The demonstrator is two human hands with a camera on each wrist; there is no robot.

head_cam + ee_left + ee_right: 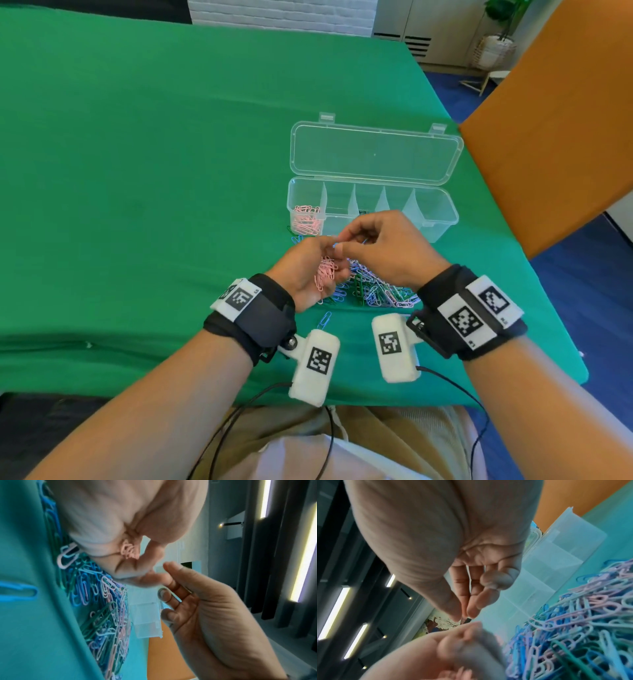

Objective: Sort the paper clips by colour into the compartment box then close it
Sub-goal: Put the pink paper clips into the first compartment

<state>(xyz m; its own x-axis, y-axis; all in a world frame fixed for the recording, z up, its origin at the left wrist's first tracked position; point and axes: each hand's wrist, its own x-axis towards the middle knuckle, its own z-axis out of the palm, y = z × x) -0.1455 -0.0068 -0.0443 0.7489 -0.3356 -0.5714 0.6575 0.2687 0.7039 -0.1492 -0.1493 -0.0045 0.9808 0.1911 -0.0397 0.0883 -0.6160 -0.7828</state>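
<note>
Green cloth (137, 171) is covering the table across the left and middle of the head view. Low of centre, the left hand (308, 270) is lying palm up, fingers curling round a bunch of pink clips (326, 274). Just right of it, the right hand (387, 250) is pinching its thumb and forefinger together at that bunch; whether a clip sits between them I cannot tell. Under both hands a mixed pile (380, 291) is lying, one blue clip (324, 320) apart below it. Above, the box (442, 219) is standing open, lid (375, 154) lying back, pink clips filling its leftmost compartment (306, 219).
</note>
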